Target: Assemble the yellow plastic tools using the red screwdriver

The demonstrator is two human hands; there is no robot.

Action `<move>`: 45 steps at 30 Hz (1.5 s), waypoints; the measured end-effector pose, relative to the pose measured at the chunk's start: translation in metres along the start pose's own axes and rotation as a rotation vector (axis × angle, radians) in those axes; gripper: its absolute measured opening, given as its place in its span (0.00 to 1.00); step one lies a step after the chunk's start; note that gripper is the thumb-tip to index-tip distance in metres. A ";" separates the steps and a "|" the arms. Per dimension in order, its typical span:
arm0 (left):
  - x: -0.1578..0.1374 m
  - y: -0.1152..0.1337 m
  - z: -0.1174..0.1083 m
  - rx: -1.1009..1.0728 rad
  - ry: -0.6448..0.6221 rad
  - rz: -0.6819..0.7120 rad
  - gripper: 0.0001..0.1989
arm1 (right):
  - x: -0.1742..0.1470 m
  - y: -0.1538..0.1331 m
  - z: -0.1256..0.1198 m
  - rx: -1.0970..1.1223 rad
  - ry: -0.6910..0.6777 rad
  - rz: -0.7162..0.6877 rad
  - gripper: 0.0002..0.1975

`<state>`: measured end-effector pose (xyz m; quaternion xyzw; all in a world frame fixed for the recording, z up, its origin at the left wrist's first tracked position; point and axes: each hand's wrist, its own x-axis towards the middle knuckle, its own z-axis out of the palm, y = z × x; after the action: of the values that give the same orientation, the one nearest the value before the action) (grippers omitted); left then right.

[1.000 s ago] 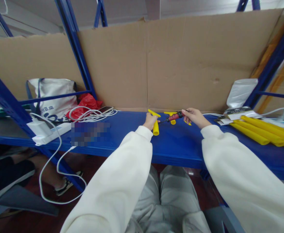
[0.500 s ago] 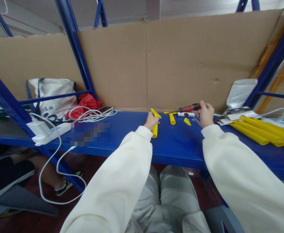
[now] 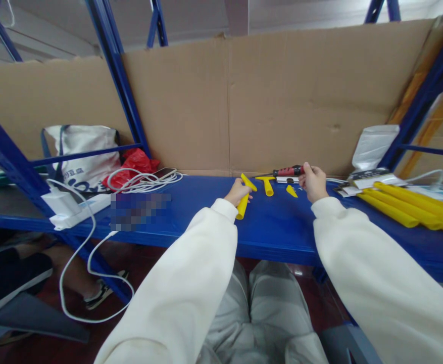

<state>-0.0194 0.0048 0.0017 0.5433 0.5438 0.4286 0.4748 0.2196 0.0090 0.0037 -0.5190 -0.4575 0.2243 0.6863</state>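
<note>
My left hand (image 3: 238, 191) is closed around a yellow T-shaped piece (image 3: 243, 206), a tube with a crossbar at its top. A screwdriver (image 3: 287, 171) with a red and black handle is gripped by its end in my right hand (image 3: 312, 182). Its thin shaft points left, toward the piece in my left hand; whether the tip touches it I cannot tell. Between my hands, a second yellow T-shaped piece (image 3: 268, 188) lies on the blue shelf (image 3: 206, 202). Beside it is a small yellow flat piece (image 3: 291, 191), with a white and black item (image 3: 286, 179) behind.
Several yellow tubes (image 3: 391, 210) lie at the right, near a silvery white pouch (image 3: 375, 146). On the left are a power strip (image 3: 69, 215), coiled white cable (image 3: 141, 179), a red plastic bag (image 3: 138, 161) and a cloth bag (image 3: 87, 151). A cardboard wall (image 3: 282, 101) stands behind.
My right hand has moved left with the screwdriver, bringing its shaft nearer my left hand. My left hand has shifted slightly right, and the yellow T-shaped piece in it has tilted a little.
</note>
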 end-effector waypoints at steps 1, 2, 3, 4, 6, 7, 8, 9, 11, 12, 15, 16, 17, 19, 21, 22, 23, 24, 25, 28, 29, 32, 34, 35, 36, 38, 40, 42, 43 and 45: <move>-0.001 0.001 0.000 -0.002 -0.004 -0.003 0.22 | -0.001 0.000 0.000 -0.004 -0.006 0.000 0.28; -0.002 0.001 0.000 -0.002 -0.005 -0.005 0.22 | -0.001 0.000 0.000 -0.011 -0.017 -0.006 0.28; -0.003 0.002 0.000 -0.001 -0.004 -0.006 0.21 | -0.001 -0.001 0.000 -0.021 -0.030 -0.015 0.28; -0.003 0.002 0.000 0.001 -0.004 -0.006 0.21 | -0.002 -0.001 0.000 -0.033 -0.041 -0.025 0.29; -0.003 0.002 0.001 0.005 -0.001 -0.006 0.20 | -0.003 -0.001 0.001 -0.051 -0.054 -0.037 0.29; -0.003 0.002 0.001 0.008 -0.001 -0.007 0.20 | -0.003 -0.001 0.001 -0.055 -0.054 -0.037 0.29; -0.003 0.002 0.001 0.010 -0.002 -0.007 0.20 | -0.004 -0.001 0.001 -0.057 -0.052 -0.035 0.29; -0.003 0.002 0.001 0.011 -0.004 -0.007 0.20 | -0.004 -0.002 0.001 -0.057 -0.048 -0.032 0.29; -0.003 0.002 0.000 0.013 -0.008 -0.005 0.20 | -0.005 -0.002 0.001 -0.057 -0.046 -0.028 0.29; -0.003 0.002 0.000 0.013 -0.008 -0.004 0.20 | -0.004 -0.002 0.001 -0.059 -0.049 -0.030 0.29; -0.001 0.000 0.000 0.007 -0.002 -0.007 0.21 | -0.003 0.000 0.001 -0.067 -0.066 -0.051 0.31; 0.000 0.000 0.000 0.006 -0.002 -0.008 0.21 | -0.002 0.000 0.000 -0.070 -0.071 -0.059 0.32; 0.000 0.000 0.000 0.005 -0.001 -0.009 0.21 | -0.002 0.000 0.000 -0.073 -0.074 -0.065 0.33; 0.001 -0.001 0.001 0.007 0.002 -0.007 0.21 | -0.002 0.000 0.000 -0.074 -0.073 -0.067 0.33; 0.000 -0.001 0.001 0.010 0.005 -0.002 0.21 | -0.002 -0.001 0.001 -0.069 -0.060 -0.057 0.33; 0.000 -0.001 0.001 0.012 0.005 0.000 0.21 | -0.003 -0.001 0.001 -0.065 -0.049 -0.050 0.32; -0.001 0.000 0.001 0.012 0.003 0.003 0.21 | -0.003 -0.001 0.001 -0.061 -0.040 -0.044 0.32; -0.001 0.000 0.001 0.012 0.001 0.004 0.21 | -0.003 -0.002 0.001 -0.059 -0.036 -0.039 0.31; -0.001 0.000 0.001 0.011 -0.001 0.004 0.20 | -0.003 -0.002 0.001 -0.059 -0.037 -0.038 0.31; 0.001 -0.001 0.000 0.003 -0.004 0.001 0.20 | -0.002 0.000 0.001 -0.065 -0.052 -0.046 0.31; 0.001 -0.001 0.000 0.001 -0.004 0.001 0.20 | -0.001 0.001 0.001 -0.065 -0.053 -0.050 0.32; 0.003 -0.002 0.000 0.006 -0.004 0.010 0.20 | 0.001 0.003 0.000 -0.061 -0.051 -0.057 0.32; 0.002 -0.001 0.000 0.018 -0.004 0.015 0.20 | 0.001 0.004 -0.001 -0.060 -0.054 -0.058 0.32; 0.001 -0.001 0.000 0.024 -0.004 0.017 0.20 | 0.001 0.004 -0.001 -0.058 -0.055 -0.057 0.32; 0.000 0.000 0.000 0.028 -0.004 0.017 0.20 | 0.001 0.003 -0.001 -0.055 -0.051 -0.053 0.32; -0.003 0.002 0.001 0.030 -0.009 0.017 0.19 | 0.000 0.002 -0.001 -0.045 -0.041 -0.039 0.31; -0.006 0.004 0.001 0.027 -0.015 0.014 0.18 | -0.002 0.001 -0.001 -0.038 -0.030 -0.017 0.30; -0.008 0.005 0.001 0.023 -0.017 0.013 0.18 | -0.004 0.000 -0.001 -0.036 -0.028 0.004 0.30; -0.008 0.005 0.000 0.023 -0.017 0.014 0.18 | -0.004 0.000 -0.001 -0.036 -0.030 0.014 0.30; -0.007 0.004 0.000 0.024 -0.019 0.017 0.18 | -0.006 -0.001 0.000 -0.034 -0.033 0.034 0.29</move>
<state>-0.0185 -0.0019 0.0062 0.5576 0.5400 0.4207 0.4696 0.2171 0.0039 0.0029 -0.5345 -0.4639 0.2367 0.6656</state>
